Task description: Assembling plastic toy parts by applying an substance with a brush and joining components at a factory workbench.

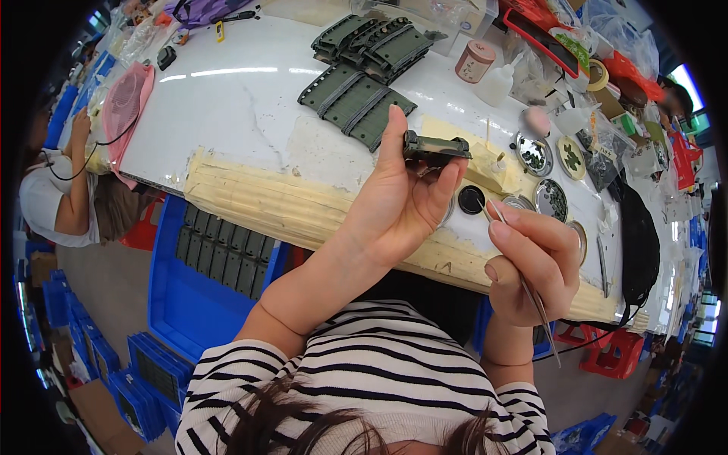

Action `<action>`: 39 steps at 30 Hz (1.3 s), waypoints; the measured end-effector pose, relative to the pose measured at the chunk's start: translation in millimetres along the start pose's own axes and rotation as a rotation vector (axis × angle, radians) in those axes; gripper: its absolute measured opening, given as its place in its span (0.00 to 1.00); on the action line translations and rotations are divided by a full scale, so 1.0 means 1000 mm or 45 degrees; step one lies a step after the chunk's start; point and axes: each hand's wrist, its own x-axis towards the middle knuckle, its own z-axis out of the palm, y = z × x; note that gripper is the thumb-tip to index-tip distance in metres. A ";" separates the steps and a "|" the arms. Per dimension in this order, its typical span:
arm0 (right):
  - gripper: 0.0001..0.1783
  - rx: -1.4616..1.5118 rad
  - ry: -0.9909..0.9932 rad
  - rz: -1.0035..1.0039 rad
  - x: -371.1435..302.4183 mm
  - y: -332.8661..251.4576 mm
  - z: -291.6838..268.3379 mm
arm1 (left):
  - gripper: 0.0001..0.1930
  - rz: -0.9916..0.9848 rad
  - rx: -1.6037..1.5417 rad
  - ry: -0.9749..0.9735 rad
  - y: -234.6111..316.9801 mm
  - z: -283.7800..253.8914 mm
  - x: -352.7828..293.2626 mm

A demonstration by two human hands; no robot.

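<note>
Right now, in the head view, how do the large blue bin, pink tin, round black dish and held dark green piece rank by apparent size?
1. Large blue bin
2. Dark green piece in the left hand, and pink tin: too alike to rank
3. Round black dish

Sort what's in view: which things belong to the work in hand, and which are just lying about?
Apparently in the work:
dark green piece, in the left hand
tweezers, in the right hand
small round black container
small green pieces

Probably just lying about:
pink canister
purple fabric
black fabric
</note>
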 end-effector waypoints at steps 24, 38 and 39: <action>0.16 0.340 0.094 0.036 -0.031 0.010 0.019 | 0.35 0.438 0.599 -0.433 -0.006 -0.017 -0.004; 0.17 0.388 0.086 0.018 -0.037 0.013 0.022 | 0.39 0.460 0.638 -0.484 -0.007 -0.019 0.000; 0.17 0.385 0.084 0.017 -0.037 0.013 0.022 | 0.39 0.461 0.639 -0.482 -0.007 -0.019 0.000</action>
